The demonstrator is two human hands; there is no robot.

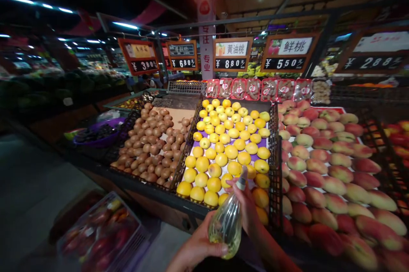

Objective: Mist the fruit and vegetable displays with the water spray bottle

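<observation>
Clear plastic bag (pixel 227 226) sits cupped in my left hand (pixel 198 246), its neck pinched by my right hand (pixel 243 206); a loose grip could drop it onto the yellow nectarines (pixel 230 151) just ahead.

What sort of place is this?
Probably a fruit shop or a supermarket's produce section: crates of kiwifruit, yellow fruit and peaches sit under hanging price signs marked in yuan, and a spray bottle is held close by.

My left hand (pixel 198 244) cups a clear plastic bag (pixel 227 227), right hand (pixel 245 206) pinching its neck; yellow peaches (pixel 217 153) lie just past my right fingers (pixel 238 187), red-blushed peaches (pixel 326 178) further right.
</observation>
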